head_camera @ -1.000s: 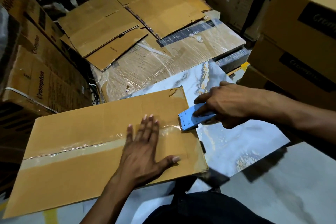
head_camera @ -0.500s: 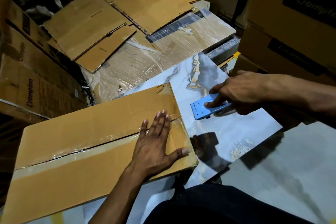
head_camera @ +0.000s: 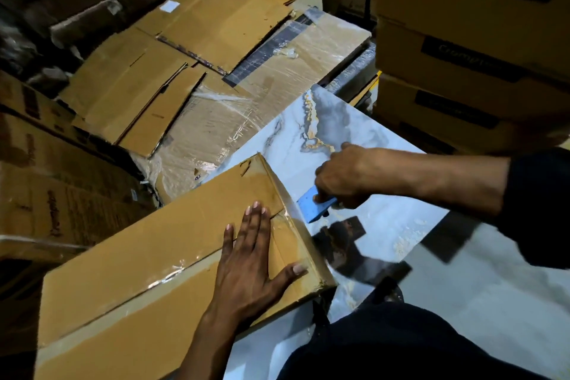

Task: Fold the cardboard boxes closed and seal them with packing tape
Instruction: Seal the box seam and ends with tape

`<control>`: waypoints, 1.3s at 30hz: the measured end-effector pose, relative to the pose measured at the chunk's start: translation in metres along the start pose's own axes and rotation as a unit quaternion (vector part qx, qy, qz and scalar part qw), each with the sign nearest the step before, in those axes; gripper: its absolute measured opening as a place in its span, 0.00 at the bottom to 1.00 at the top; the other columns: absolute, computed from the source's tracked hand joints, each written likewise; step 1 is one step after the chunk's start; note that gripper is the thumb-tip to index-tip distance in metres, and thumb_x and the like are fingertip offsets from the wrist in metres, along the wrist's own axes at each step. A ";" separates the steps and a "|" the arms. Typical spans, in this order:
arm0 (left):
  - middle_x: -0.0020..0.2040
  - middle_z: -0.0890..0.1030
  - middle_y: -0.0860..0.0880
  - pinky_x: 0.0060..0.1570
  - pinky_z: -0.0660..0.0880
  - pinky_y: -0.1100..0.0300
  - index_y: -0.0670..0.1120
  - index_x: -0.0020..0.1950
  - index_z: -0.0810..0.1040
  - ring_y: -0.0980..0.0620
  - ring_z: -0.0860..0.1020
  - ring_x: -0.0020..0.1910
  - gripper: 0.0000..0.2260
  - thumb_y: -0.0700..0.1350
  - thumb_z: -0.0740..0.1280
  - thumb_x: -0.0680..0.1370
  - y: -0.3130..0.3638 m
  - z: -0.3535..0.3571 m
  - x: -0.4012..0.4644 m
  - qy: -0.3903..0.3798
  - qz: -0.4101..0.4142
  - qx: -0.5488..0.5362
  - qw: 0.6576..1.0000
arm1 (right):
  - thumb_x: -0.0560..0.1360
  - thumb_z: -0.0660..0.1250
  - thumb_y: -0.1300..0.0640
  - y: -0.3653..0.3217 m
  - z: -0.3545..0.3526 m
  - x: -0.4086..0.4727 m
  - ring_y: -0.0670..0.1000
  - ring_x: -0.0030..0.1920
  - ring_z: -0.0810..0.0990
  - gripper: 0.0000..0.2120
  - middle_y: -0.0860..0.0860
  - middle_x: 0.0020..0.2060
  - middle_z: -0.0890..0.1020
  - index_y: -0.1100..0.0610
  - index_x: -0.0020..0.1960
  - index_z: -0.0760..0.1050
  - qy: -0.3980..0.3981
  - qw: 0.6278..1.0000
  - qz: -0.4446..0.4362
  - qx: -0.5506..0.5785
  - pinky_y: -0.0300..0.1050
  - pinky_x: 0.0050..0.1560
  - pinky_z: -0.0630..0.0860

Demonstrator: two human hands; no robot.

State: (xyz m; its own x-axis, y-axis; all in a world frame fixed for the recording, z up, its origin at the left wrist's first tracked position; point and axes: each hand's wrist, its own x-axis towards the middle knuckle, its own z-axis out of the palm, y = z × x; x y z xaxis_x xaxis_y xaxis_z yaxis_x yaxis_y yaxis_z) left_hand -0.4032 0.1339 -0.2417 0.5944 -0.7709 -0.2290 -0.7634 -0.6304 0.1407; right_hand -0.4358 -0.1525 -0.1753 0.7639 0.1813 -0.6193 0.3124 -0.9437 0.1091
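A person leans over a long, flat cardboard box (head_camera: 172, 259) lying on a glossy marbled slab (head_camera: 364, 225). The box's long axis runs from beyond the left hand's wrist side, low and far out, up toward the right hand. A strip of clear packing tape (head_camera: 148, 287) follows that axis along the closed centre seam. The left hand (head_camera: 253, 265) lies flat on the box's end nearest the right hand, fingers straight and spread, thumb out toward the corner, pressing the flaps down. The right hand (head_camera: 342, 182) hovers just past that end, off the box and above the slab, fingers curled round a blue tape dispenser (head_camera: 314, 203) whose tip sits beside the box edge. It looks as though the tape is being finished over this end, so the right hand is nearer the work
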 end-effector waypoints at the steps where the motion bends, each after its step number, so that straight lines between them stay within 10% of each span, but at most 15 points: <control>1: 0.84 0.31 0.54 0.82 0.41 0.41 0.51 0.84 0.32 0.56 0.32 0.82 0.48 0.81 0.42 0.76 0.002 -0.002 0.000 -0.005 -0.002 0.006 1.000 | 0.81 0.66 0.51 -0.004 -0.003 0.005 0.58 0.53 0.79 0.11 0.48 0.54 0.78 0.45 0.62 0.77 -0.001 1.000 -0.001 -0.007 0.69 0.62 0.73; 4: 0.84 0.32 0.54 0.83 0.40 0.42 0.51 0.85 0.35 0.56 0.32 0.82 0.48 0.81 0.42 0.76 0.009 -0.007 0.001 0.003 -0.012 0.016 1.000 | 0.79 0.70 0.52 -0.014 -0.007 0.022 0.59 0.49 0.77 0.05 0.50 0.51 0.80 0.48 0.51 0.74 0.037 0.999 0.014 -0.009 0.68 0.62 0.73; 9: 0.86 0.47 0.53 0.83 0.47 0.43 0.50 0.86 0.53 0.56 0.42 0.85 0.42 0.75 0.46 0.81 0.018 -0.014 0.016 0.075 0.021 -0.031 0.996 | 0.77 0.71 0.48 -0.028 0.049 0.055 0.58 0.64 0.75 0.16 0.49 0.65 0.78 0.46 0.64 0.78 -0.074 0.991 0.044 -0.104 0.59 0.62 0.71; 14: 0.84 0.62 0.48 0.81 0.52 0.39 0.47 0.76 0.74 0.52 0.49 0.85 0.39 0.75 0.52 0.80 0.014 -0.011 0.049 0.077 0.104 0.006 0.992 | 0.75 0.71 0.52 0.003 0.086 0.058 0.55 0.47 0.82 0.05 0.50 0.49 0.84 0.54 0.43 0.79 -0.089 0.991 0.051 0.083 0.49 0.57 0.77; 17: 0.64 0.82 0.51 0.80 0.48 0.33 0.49 0.55 0.84 0.47 0.59 0.84 0.36 0.79 0.54 0.77 0.013 -0.020 0.068 0.072 0.167 0.086 0.980 | 0.75 0.71 0.50 0.007 0.090 0.072 0.56 0.56 0.85 0.12 0.49 0.56 0.85 0.49 0.57 0.84 -0.097 0.989 0.043 0.102 0.44 0.48 0.75; 23: 0.33 0.81 0.52 0.77 0.34 0.31 0.49 0.32 0.79 0.50 0.80 0.66 0.44 0.84 0.42 0.72 0.042 -0.043 0.105 -0.129 0.196 0.287 0.929 | 0.76 0.71 0.49 0.018 0.081 0.072 0.58 0.52 0.85 0.14 0.55 0.54 0.84 0.51 0.59 0.83 -0.080 0.982 0.035 0.168 0.39 0.34 0.71; 26: 0.62 0.85 0.51 0.73 0.30 0.28 0.54 0.55 0.86 0.51 0.69 0.77 0.48 0.85 0.41 0.70 0.050 -0.044 0.114 -0.221 0.195 0.222 0.929 | 0.76 0.72 0.50 0.018 0.071 0.064 0.56 0.47 0.86 0.15 0.47 0.54 0.84 0.46 0.62 0.81 -0.060 0.976 0.028 0.209 0.43 0.39 0.79; 28: 0.81 0.68 0.51 0.77 0.34 0.30 0.56 0.76 0.76 0.53 0.55 0.84 0.49 0.84 0.42 0.71 0.052 -0.050 0.117 -0.156 0.134 0.033 0.978 | 0.78 0.70 0.52 0.021 0.065 0.055 0.55 0.47 0.81 0.14 0.46 0.53 0.82 0.46 0.63 0.79 -0.048 0.974 0.012 0.220 0.46 0.43 0.77; 31: 0.83 0.63 0.41 0.82 0.51 0.41 0.45 0.81 0.69 0.44 0.56 0.84 0.46 0.79 0.51 0.77 0.051 -0.047 0.106 0.126 -0.103 -0.132 0.978 | 0.79 0.65 0.56 0.028 0.070 0.052 0.54 0.48 0.77 0.18 0.48 0.57 0.81 0.43 0.67 0.77 -0.009 0.975 -0.002 0.220 0.51 0.49 0.78; 34: 0.85 0.44 0.36 0.81 0.45 0.39 0.41 0.85 0.47 0.39 0.42 0.85 0.44 0.68 0.58 0.82 0.065 -0.025 0.094 0.073 -0.314 -0.110 0.940 | 0.79 0.64 0.55 0.032 0.072 0.049 0.55 0.51 0.78 0.21 0.49 0.62 0.80 0.41 0.71 0.75 0.007 0.974 0.007 0.228 0.52 0.52 0.80; 39: 0.84 0.36 0.36 0.79 0.41 0.31 0.40 0.85 0.39 0.34 0.36 0.83 0.46 0.47 0.66 0.77 0.072 -0.015 0.103 0.023 -0.314 -0.097 0.944 | 0.79 0.68 0.55 0.043 0.059 0.041 0.54 0.50 0.76 0.26 0.52 0.66 0.79 0.41 0.75 0.72 0.015 0.974 0.003 0.226 0.50 0.46 0.75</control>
State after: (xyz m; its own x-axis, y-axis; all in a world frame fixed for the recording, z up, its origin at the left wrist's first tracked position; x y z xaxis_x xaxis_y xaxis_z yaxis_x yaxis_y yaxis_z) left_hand -0.3930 0.0081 -0.2410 0.9284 -0.2390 -0.2844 -0.1978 -0.9661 0.1661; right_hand -0.4240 -0.2022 -0.2423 0.7837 0.1771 -0.5953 0.0326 -0.9689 -0.2453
